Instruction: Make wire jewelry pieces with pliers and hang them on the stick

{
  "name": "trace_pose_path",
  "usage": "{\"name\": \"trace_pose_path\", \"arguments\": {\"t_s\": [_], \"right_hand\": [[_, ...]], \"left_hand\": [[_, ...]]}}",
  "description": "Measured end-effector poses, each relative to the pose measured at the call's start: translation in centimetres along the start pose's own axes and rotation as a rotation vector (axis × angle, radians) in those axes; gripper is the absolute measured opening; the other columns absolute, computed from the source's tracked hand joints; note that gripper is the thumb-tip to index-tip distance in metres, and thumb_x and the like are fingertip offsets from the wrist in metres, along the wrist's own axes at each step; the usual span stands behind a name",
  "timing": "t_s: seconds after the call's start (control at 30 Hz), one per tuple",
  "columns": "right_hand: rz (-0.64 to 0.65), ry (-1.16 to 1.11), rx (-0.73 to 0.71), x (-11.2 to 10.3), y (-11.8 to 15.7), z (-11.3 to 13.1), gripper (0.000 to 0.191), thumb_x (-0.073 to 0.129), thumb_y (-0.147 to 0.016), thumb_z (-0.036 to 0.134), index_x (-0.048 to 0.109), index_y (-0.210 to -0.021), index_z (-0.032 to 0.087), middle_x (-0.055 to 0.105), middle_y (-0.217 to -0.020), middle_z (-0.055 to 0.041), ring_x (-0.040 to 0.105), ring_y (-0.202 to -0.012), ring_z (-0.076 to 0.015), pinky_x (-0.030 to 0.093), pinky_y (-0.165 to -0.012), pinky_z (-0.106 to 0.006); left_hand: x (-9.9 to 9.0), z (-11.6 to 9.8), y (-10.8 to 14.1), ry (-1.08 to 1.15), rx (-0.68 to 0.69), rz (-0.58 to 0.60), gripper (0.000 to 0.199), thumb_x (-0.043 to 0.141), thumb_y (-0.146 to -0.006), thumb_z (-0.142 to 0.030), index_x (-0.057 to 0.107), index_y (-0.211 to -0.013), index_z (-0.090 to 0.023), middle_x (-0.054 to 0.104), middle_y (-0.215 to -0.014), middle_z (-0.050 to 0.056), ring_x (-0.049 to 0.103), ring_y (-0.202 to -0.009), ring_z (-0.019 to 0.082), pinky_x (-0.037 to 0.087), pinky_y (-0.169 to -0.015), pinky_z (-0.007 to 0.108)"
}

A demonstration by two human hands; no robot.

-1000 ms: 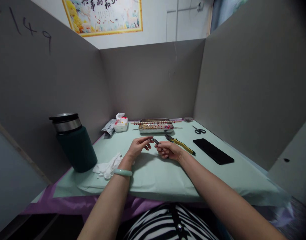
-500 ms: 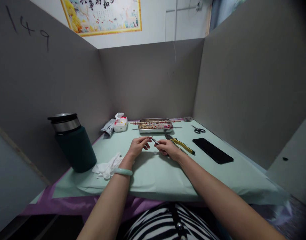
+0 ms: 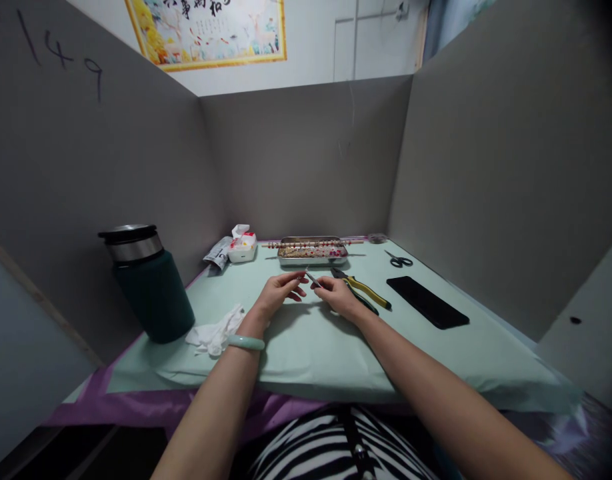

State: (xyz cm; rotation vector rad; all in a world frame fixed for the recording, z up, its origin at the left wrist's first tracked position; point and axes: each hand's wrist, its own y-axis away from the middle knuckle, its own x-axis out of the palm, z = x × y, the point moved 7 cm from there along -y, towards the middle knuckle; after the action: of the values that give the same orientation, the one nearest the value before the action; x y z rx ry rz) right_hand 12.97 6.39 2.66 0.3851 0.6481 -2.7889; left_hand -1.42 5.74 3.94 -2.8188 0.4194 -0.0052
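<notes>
Over the middle of the cloth, my left hand [image 3: 279,293] pinches thumb and forefinger together, its other fingers loosely curled. Whatever sits in that pinch is too small to make out. A slim silver tool [image 3: 313,279], tweezer-like in shape, is gripped in my right hand [image 3: 337,297]. Its tip points up and left and reaches the left fingertips. Just right of the right hand lie pliers [image 3: 369,291] with yellow and dark handles. Beyond both hands stands a metal tray [image 3: 313,261] of small beads, with beaded sticks [image 3: 306,245] resting across it.
A dark green bottle [image 3: 153,293] stands at left, beside crumpled white tissue [image 3: 216,332]. Behind are a silver packet [image 3: 218,255] and a white box [image 3: 243,247]. To the right lie scissors [image 3: 400,261] and a black phone-like slab [image 3: 427,302]. Grey partitions [image 3: 306,167] enclose the table.
The silver tool has turned slightly in my right hand, and its tip shows more clearly by the left fingertips. The view has shifted slightly; the other things lie as before.
</notes>
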Motion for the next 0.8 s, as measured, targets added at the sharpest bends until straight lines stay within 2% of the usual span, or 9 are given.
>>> {"name": "trace_pose_path", "arguments": {"t_s": [0.23, 0.5, 0.8], "right_hand": [[0.053, -0.129, 0.062, 0.5, 0.3, -0.1, 0.018, 0.055, -0.072, 0.029, 0.061, -0.082, 0.015, 0.044, -0.055, 0.0051, 0.036, -0.049, -0.0081, 0.030, -0.050, -0.022], [0.061, -0.126, 0.077, 0.6, 0.4, -0.1, 0.016, 0.054, -0.071, 0.029, 0.060, -0.078, 0.015, 0.043, -0.054, 0.0055, 0.036, -0.049, -0.0078, 0.028, -0.048, -0.021], [0.132, 0.007, -0.004, 1.4, 0.4, 0.0, 0.018, 0.051, -0.071, 0.024, 0.063, -0.080, 0.013, 0.053, -0.063, 0.0020, 0.041, -0.055, -0.0091, 0.031, -0.054, -0.022]], "left_hand": [[-0.4, -0.1, 0.1, 0.055, -0.022, -0.049, 0.043, 0.064, -0.074, -0.042, 0.063, -0.105, -0.011, 0.067, -0.094, 0.013, 0.064, -0.065, 0.016, 0.052, -0.061, 0.031], [-0.3, 0.4, -0.1, 0.130, -0.032, -0.004, 0.046, 0.060, -0.076, -0.049, 0.063, -0.102, -0.011, 0.065, -0.100, 0.015, 0.064, -0.069, 0.017, 0.052, -0.061, 0.030], [-1.6, 2.0, -0.4, 0.219, -0.151, -0.081, 0.043, 0.063, -0.075, -0.049, 0.063, -0.087, -0.008, 0.066, -0.073, 0.010, 0.061, -0.056, 0.014, 0.050, -0.057, 0.028]]}}
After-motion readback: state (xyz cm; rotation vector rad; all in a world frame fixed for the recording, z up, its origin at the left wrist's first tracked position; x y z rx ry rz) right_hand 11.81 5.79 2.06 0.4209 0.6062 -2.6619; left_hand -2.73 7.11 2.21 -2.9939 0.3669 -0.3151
